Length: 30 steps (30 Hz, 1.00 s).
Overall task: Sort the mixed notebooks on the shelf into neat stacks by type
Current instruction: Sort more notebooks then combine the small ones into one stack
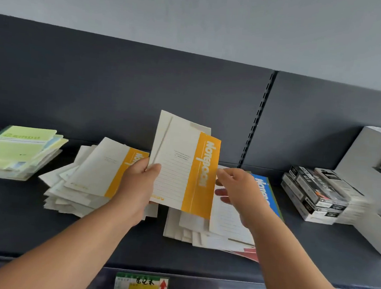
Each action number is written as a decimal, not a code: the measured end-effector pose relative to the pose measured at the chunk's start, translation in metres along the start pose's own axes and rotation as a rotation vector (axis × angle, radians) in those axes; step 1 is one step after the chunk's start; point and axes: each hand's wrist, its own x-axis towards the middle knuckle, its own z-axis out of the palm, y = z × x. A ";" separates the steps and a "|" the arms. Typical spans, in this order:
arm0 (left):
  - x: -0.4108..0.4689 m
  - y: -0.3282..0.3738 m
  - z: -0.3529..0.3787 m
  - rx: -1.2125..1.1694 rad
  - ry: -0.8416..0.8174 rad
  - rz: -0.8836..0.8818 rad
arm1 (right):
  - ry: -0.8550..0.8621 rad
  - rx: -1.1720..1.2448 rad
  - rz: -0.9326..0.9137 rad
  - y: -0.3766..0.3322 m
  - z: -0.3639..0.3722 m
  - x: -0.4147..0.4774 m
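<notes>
My left hand (138, 185) grips a cream notebook with an orange spine band (183, 166), held tilted up above the shelf; at least one more cream notebook shows behind it. My right hand (238, 189) is at the orange edge, fingers spread, touching it lightly. To the left lies a loose pile of orange-banded notebooks (94, 174). Under my right hand sits a mixed pile (213, 230) with a blue-banded notebook (265, 189) and a red edge at the bottom. A stack of green notebooks (19, 149) is at far left.
The dark shelf (13, 222) has a dark back panel and a slotted upright (258, 117). Black and white boxes (316, 194) and a white box (367, 159) stand at the right. A price label (141, 284) is on the front edge.
</notes>
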 end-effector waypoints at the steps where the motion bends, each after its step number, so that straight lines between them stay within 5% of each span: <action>1: -0.001 0.000 -0.002 0.006 0.004 0.001 | -0.052 0.088 0.036 -0.005 0.010 -0.001; 16: 0.046 0.006 -0.121 0.438 0.116 0.088 | -0.182 0.207 0.029 -0.052 0.137 0.006; 22: 0.080 -0.003 -0.176 1.415 0.104 0.158 | -0.100 -0.291 0.008 -0.060 0.191 0.014; 30: 0.095 -0.007 -0.212 1.435 -0.106 0.317 | 0.026 -0.621 -0.041 -0.076 0.220 -0.003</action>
